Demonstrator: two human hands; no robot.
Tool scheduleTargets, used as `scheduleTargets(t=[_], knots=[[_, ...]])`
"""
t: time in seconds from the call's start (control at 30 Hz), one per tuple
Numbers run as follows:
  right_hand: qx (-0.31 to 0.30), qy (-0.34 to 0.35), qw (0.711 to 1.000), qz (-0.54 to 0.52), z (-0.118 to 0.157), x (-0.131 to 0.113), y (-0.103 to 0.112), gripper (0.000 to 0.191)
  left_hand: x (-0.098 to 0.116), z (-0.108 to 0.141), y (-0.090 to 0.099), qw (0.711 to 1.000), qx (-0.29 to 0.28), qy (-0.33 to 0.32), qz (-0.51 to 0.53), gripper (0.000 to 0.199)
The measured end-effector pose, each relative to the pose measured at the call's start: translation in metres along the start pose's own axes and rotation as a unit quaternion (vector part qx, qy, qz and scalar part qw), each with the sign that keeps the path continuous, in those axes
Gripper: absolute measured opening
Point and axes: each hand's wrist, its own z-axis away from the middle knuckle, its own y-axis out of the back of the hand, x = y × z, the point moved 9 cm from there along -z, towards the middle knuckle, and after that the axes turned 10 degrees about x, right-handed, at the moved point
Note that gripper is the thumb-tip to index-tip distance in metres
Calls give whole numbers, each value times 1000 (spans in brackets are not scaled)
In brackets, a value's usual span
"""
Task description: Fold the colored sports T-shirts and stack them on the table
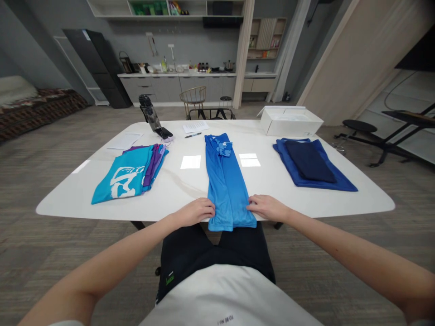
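A blue shirt (224,185), folded into a long narrow strip, lies in front of me with its near end hanging over the table edge. A patterned folded part shows at its far end. My left hand (199,211) is closed on the shirt's left edge near the bottom. On the opposite edge, at about the same height, my right hand (267,206) pinches the cloth. The fingertips are partly hidden by the fabric.
On the white table (183,185), teal and purple folded clothes (127,174) lie left, dark blue folded clothes (312,163) right. Farther back are a black bottle (149,113), a phone (163,132), a pen (193,135), papers (195,126) and a white box (288,122).
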Motion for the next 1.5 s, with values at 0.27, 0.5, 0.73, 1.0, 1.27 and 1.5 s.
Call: scheduleTargets(t=[0.27, 0.5, 0.73, 1.0, 1.27, 1.5], knots=[[211, -366, 876, -232, -17, 86, -1, 20, -76, -23, 30, 853, 270, 318, 314, 29], [72, -527, 801, -274, -47, 162, -52, 20, -149, -40, 3, 626, 294, 532, 489, 14], [28, -316, 929, -190, -87, 142, -32, 47, -164, -53, 9, 666, 287, 540, 428, 35], [37, -224, 929, -291, -93, 129, -26, 16, -181, -60, 9, 678, 328, 513, 412, 28], [252, -548, 585, -543, -81, 189, -37, 25, -180, -93, 49, 666, 419, 403, 467, 31], [157, -646, 488, -566, -97, 203, -80, 11, -217, -97, 21, 585, 328, 568, 477, 15]])
